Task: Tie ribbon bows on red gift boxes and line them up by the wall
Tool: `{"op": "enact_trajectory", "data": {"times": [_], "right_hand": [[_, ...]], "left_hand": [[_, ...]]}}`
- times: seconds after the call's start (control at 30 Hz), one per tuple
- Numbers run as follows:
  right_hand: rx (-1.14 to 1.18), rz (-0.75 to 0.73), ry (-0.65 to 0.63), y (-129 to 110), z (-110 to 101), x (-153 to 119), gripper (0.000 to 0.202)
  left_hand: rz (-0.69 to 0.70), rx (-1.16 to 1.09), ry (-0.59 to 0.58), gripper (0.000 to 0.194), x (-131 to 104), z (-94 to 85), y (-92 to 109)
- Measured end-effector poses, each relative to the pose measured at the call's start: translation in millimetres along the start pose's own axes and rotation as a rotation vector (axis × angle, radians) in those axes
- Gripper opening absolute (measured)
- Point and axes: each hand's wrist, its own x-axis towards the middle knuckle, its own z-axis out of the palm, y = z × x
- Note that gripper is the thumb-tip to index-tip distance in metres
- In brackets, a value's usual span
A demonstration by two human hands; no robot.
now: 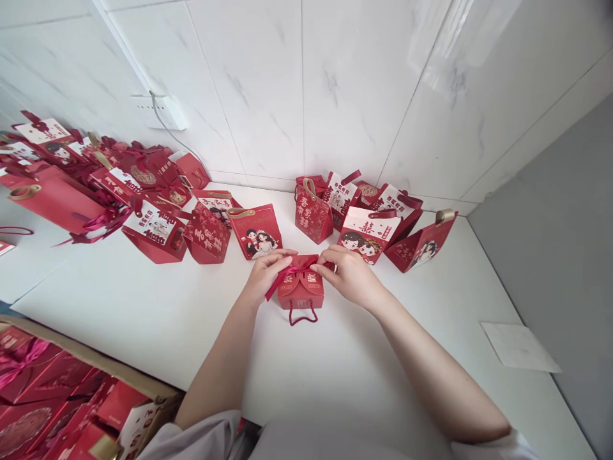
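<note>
A small red gift box [301, 297] with white characters sits on the white table in front of me. Its dark red rope handle [303, 319] lies toward me. Across the top runs a crimson ribbon [300, 269], gathered at the middle. At the box's left edge, my left hand [271, 271] closes on the ribbon, one ribbon end hanging below its fingers. My right hand [349, 275] pinches the ribbon at the right, thumb against forefinger. Just behind the hands stand a red box with a printed couple [261, 233] and a white-topped box [368, 230].
Several red gift boxes [205, 233] crowd the left along the tiled wall; more [313, 214] stand at the back right. A carton [119, 370] of red boxes is at the lower left. A white paper [520, 346] lies near the right edge. A cable [165, 121] hangs from the wall socket.
</note>
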Motion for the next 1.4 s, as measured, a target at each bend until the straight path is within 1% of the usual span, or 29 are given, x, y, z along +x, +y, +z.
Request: {"op": "enact_trajectory", "data": {"times": [0.1, 0.17, 0.3, 0.43, 0.53, 0.6, 0.7, 0.8, 0.9, 0.97, 1.03, 1.13, 1.2, 1.27, 1.3, 1.4], "right_hand": [[-0.025, 0.021, -0.010, -2, -1, 0, 0.025], [-0.008, 0.062, -0.035, -4, -2, 1, 0.029], [0.134, 0.162, -0.119, -7, -7, 1, 0.034], [0.211, 0.198, -0.128, -3, -10, 1, 0.035], [0.164, 0.228, -0.123, 3, -8, 2, 0.035], [0.081, 0.268, -0.112, 5, -4, 3, 0.033], [-0.067, 0.315, -0.091, 8, 0, 5, 0.031], [-0.095, 0.301, -0.088, 12, 0, 5, 0.033], [0.044, 0.265, -0.150, 17, -4, 5, 0.038], [0.159, 0.254, -0.207, 21, -8, 4, 0.039], [0.209, 0.248, -0.233, 24, -12, 4, 0.038], [0.165, 0.231, -0.253, 30, -19, 3, 0.039], [0.137, 0.225, -0.328, 34, -25, 1, 0.041], [0.147, 0.217, -0.392, 35, -31, 0, 0.038], [0.169, 0.200, -0.396, 35, -33, -1, 0.035], [0.300, 0.128, -0.335, 29, -36, -1, 0.030]], "left_hand": [[0.044, 0.042, 0.026, 0.030, -1, 3.1, 0], [0.069, 0.054, 0.033, 0.033, -1, 4.2, 0], [0.095, 0.083, 0.018, 0.035, -2, 2.8, 3], [0.123, 0.079, -0.025, 0.034, -2, -0.7, 4], [0.134, 0.048, -0.066, 0.035, -2, -2.7, 4], [0.137, 0.041, -0.093, 0.034, -1, -4.0, 3], [0.141, 0.115, -0.165, 0.036, -1, -7.3, 3], [0.150, 0.214, -0.248, 0.039, -2, -11.8, 6], [0.154, 0.246, -0.305, 0.039, -3, -15.0, 9], [0.147, 0.258, -0.309, 0.039, -4, -15.9, 10], [0.150, 0.281, -0.299, 0.038, -5, -16.2, 11], [0.159, 0.326, -0.299, 0.035, -6, -16.4, 12], [0.151, 0.342, -0.329, 0.032, -8, -15.9, 15], [0.142, 0.339, -0.388, 0.029, -10, -13.7, 18], [0.142, 0.331, -0.425, 0.028, -11, -12.0, 20], [0.145, 0.297, -0.522, 0.027, -13, -5.1, 22]]}}
